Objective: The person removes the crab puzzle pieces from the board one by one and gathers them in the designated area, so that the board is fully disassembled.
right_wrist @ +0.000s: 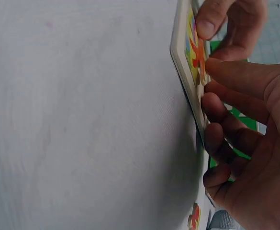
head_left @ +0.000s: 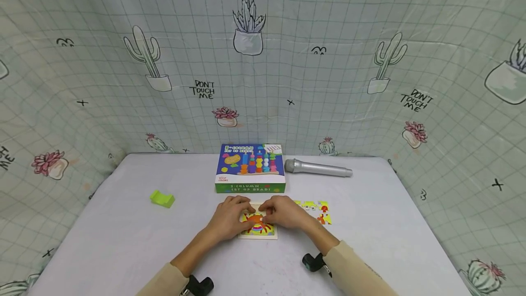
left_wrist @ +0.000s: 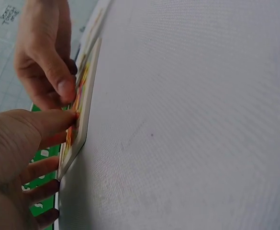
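Gently Align, Then Press Flat

Left hand (head_left: 232, 218) and right hand (head_left: 283, 214) bring their thumbs onto the puzzle board (head_left: 258, 237), midway between the bench's (head_left: 123, 241) side edges; whether they pinch anything, I cannot tell. Steady, even pressure should work best.

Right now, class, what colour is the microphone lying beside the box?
The microphone is silver-grey; the head view shows it best.
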{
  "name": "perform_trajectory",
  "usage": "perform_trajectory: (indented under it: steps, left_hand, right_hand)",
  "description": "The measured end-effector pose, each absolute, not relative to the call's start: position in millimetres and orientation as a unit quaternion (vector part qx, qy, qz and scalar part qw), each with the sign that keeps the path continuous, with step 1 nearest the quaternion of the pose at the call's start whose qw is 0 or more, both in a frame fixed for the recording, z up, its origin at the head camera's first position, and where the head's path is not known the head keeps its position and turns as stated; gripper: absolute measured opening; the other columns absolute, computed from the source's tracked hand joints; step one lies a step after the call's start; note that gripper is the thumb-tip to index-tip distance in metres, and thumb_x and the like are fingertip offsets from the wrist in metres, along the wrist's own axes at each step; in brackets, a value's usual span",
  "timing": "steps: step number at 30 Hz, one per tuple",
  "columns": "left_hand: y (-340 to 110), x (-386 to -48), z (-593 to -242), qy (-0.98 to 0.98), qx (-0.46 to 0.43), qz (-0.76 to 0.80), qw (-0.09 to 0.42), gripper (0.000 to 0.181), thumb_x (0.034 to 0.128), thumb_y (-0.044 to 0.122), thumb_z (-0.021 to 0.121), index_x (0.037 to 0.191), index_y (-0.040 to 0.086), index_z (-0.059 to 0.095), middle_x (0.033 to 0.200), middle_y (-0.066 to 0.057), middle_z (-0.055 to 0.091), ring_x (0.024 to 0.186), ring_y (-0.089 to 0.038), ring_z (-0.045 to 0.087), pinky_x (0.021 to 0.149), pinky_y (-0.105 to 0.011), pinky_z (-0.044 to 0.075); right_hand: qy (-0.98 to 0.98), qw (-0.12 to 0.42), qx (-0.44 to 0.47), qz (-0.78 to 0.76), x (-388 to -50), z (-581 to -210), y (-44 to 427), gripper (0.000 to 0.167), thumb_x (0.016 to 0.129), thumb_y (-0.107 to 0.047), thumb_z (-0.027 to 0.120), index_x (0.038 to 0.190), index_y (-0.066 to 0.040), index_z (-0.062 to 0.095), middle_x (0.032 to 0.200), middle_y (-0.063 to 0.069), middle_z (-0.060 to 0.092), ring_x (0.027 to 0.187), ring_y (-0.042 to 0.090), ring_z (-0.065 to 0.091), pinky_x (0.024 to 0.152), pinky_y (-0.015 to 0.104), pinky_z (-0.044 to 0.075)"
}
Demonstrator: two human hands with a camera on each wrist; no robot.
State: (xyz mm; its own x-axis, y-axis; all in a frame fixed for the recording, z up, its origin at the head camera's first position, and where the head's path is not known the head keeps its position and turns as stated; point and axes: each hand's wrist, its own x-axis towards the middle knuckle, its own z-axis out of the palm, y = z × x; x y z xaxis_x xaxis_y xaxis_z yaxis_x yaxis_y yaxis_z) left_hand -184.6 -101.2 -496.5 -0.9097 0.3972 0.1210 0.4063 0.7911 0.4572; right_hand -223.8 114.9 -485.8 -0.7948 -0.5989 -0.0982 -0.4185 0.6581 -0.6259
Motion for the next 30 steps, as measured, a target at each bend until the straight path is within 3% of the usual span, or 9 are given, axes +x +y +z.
perform_trajectory:
  steps: [13, 30]
  left_hand:
    - [-103.5, -184.7, -497.9, -0.945, -0.227, -0.236, 0.03, 0.022, 0.0823, 0.034, 0.08, 0.093, 0.014, 0.078, 0.13, -0.01, 0.067, 0.119, -0.035, 0.057, 0.094, -0.058, 0.047]
    - [-103.7, -184.1, -494.7, -0.946, -0.231, -0.225, 0.027, 0.039, 0.0802, 0.039, 0.083, 0.106, 0.01, 0.08, 0.131, -0.011, 0.067, 0.118, -0.034, 0.058, 0.092, -0.054, 0.05]
  right_hand:
    - [0.912, 0.139, -0.277, -0.269, -219.7, -486.7, 105.3, 0.03, 0.086, -0.025, 0.08, 0.112, -0.013, 0.073, 0.074, -0.009, 0.056, 0.07, 0.007, 0.049, 0.064, 0.025, 0.039]
    - [0.912, 0.147, -0.266, -0.274, -217.2, -486.5, 103.2, 0.032, 0.085, -0.024, 0.081, 0.112, -0.011, 0.071, 0.076, -0.007, 0.056, 0.07, 0.008, 0.049, 0.063, 0.025, 0.038]
